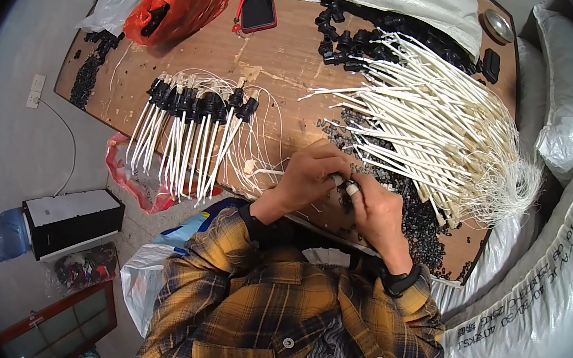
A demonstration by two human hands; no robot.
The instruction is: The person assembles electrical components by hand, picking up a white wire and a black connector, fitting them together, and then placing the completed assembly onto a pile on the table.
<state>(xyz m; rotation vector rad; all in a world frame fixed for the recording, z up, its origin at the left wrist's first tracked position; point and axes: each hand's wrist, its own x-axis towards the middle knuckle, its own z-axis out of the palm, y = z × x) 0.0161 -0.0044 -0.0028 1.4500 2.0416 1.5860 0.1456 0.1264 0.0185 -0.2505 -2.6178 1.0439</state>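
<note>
My left hand [312,175] is closed, and a white sleeved wire [270,171] sticks out of it toward the left. Close beside it my right hand [381,216] pinches, with pale wraps on its fingertips. Between the fingertips is a small dark part, mostly hidden. To the left lies a row of black sockets [202,106] with white sleeved leads hanging over the table's front edge. At the right is a large heap of white sleeved wires [416,116]. Small dark clips [422,239] are scattered under and beside that heap, near my right hand.
On the wooden table [281,49] are a red plastic bag [186,6], a phone [259,8] with a red cord, loose black sockets [346,45] and a round metal lid [498,26]. Bulging white sacks [548,261] crowd the right side. A water jug [4,237] lies at the left.
</note>
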